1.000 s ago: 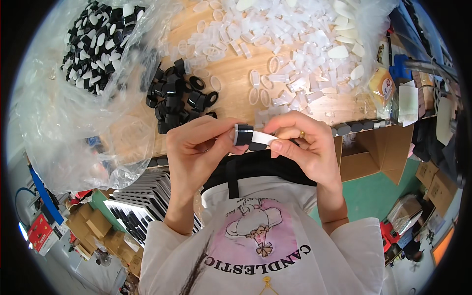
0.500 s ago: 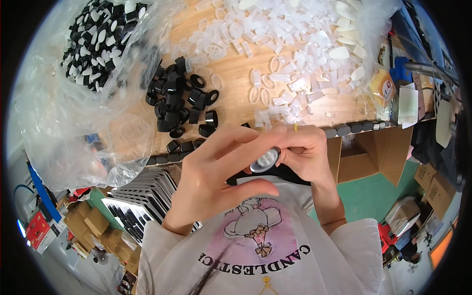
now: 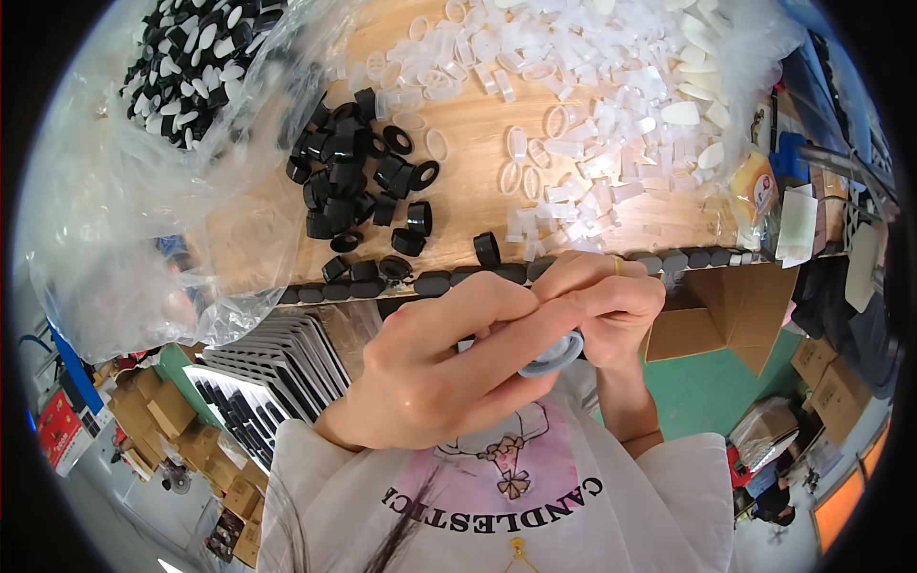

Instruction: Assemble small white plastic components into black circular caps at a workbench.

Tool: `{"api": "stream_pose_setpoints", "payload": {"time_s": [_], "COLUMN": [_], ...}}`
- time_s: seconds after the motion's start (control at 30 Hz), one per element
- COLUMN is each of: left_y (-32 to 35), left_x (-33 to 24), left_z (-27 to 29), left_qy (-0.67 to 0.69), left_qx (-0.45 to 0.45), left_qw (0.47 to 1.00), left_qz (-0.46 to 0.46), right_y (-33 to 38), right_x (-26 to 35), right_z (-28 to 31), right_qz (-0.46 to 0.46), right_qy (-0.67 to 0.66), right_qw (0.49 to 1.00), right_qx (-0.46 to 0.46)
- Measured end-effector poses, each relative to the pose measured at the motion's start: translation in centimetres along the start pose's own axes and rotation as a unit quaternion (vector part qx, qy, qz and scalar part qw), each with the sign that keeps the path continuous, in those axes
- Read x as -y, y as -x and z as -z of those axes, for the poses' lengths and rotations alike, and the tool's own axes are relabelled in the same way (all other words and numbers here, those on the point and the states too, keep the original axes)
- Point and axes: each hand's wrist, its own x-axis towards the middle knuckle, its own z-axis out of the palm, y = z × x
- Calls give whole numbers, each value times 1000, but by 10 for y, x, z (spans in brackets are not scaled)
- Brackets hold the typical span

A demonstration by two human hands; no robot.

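My left hand (image 3: 435, 368) and my right hand (image 3: 611, 310) meet in front of my chest, just off the table's near edge. Between them is a small oval cap (image 3: 557, 356) with a grey rim and a paler, translucent inside. The left fingers curl over it; the right thumb and fingers pinch at its right side. Fingers partly hide the cap. Beyond my hands, a black oval cap (image 3: 486, 249) stands alone on the wooden table (image 3: 468, 153), and a heap of similar black caps (image 3: 339, 162) lies to the left.
Translucent oval rings and sleeves (image 3: 611, 124) spread over the far right. A clear plastic bag (image 3: 191, 220) covers the left, with black and white pieces (image 3: 196, 67) at the back. Dark oval pads (image 3: 435, 284) line the near edge. Below stand a cardboard box (image 3: 735, 310) and stacked trays (image 3: 272, 372).
The left thumb and fingers have closed in around the oval cap, which is now more covered. Both hands sit slightly lower and farther right in the picture, and the view has shifted a little.
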Motion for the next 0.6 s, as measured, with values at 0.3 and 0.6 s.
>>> {"api": "stream_pose_setpoints", "payload": {"time_s": [0.3,0.6], "left_y": [6,-1], "left_x": [12,2], "left_z": [-2,1], "left_qy": [-26,31], "left_qx": [-4,-28], "left_qw": [995,999], "left_qz": [-96,24], "right_y": [1,9], "right_x": [-4,-5], "right_z": [-3,-6], "right_qz": [-45,-69], "right_qy": [-120,-125], "right_qw": [992,990], "right_qx": [10,-14]}}
